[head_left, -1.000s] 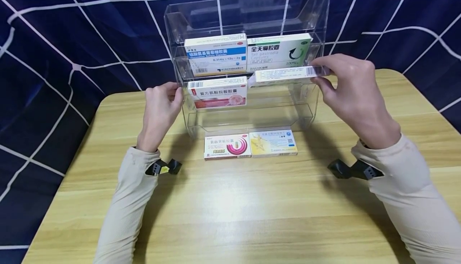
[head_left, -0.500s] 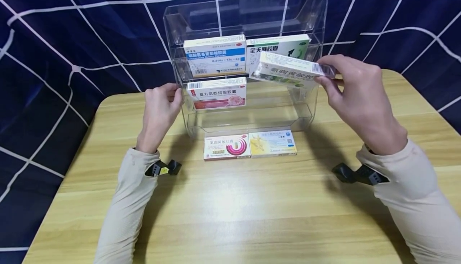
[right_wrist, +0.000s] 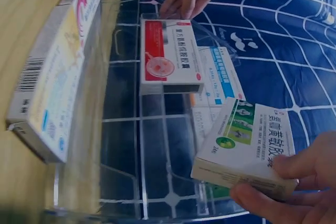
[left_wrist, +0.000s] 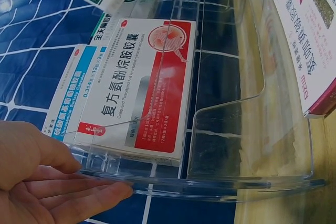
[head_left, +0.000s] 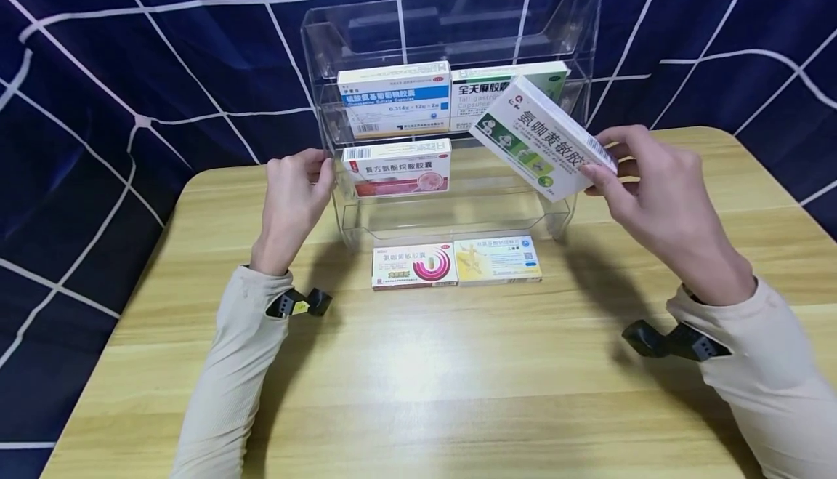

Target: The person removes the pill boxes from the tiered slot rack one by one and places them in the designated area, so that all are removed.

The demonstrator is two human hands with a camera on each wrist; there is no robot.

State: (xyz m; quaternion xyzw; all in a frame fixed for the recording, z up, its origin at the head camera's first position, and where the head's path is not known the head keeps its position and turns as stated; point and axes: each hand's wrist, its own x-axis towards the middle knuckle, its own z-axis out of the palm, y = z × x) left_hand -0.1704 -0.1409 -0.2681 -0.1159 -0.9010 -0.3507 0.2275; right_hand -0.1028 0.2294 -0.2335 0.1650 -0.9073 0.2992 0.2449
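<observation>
My right hand [head_left: 667,199] holds a white and green medicine box [head_left: 530,137] by its right end, thumb on the printed face. The box is tilted, in front of the right half of a clear tiered display rack [head_left: 451,211]. With thumb and fingers, my left hand [head_left: 288,195] grips the rack's left side edge; in the left wrist view the thumb and fingers [left_wrist: 100,198] lie on either side of it. On the rack's middle tier, at the left, stands a red and white medicine box [head_left: 402,170].
Behind, a higher tier bears a blue and white box [head_left: 395,101] and a green and white box [head_left: 472,101], partly hidden. Before the rack lie a pink and white box [head_left: 413,264] and a yellow and white box [head_left: 497,259] on the wooden table [head_left: 418,377].
The held box has turned from edge-on to show its printed face, now slanting down to the right. My right hand has moved slightly right and down; the left has stayed at the rack.
</observation>
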